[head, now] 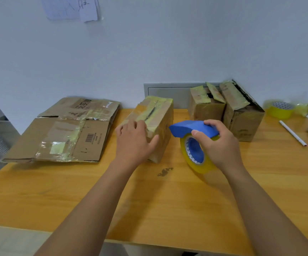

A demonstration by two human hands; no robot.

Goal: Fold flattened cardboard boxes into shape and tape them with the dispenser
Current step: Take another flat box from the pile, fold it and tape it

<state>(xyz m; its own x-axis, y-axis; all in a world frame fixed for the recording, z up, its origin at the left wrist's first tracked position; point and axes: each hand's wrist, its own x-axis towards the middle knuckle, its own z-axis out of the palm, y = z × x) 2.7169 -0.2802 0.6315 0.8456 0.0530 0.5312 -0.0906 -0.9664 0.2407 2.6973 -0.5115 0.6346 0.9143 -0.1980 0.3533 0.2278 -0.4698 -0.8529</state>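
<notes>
Head view: my left hand (133,139) lies flat on the box (154,124), its seam running away from me. Just right, my right hand (218,145) grips the tape dispenser (192,143), so it's nearer.

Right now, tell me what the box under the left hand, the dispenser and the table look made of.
Box: brown corrugated cardboard, matte, patched with glossy yellowish tape.
Dispenser: smooth blue plastic, it seems, over a roll of shiny translucent yellow tape.
Table: orange-brown wood grain, smooth; solid wood or laminate cannot be told.
</notes>
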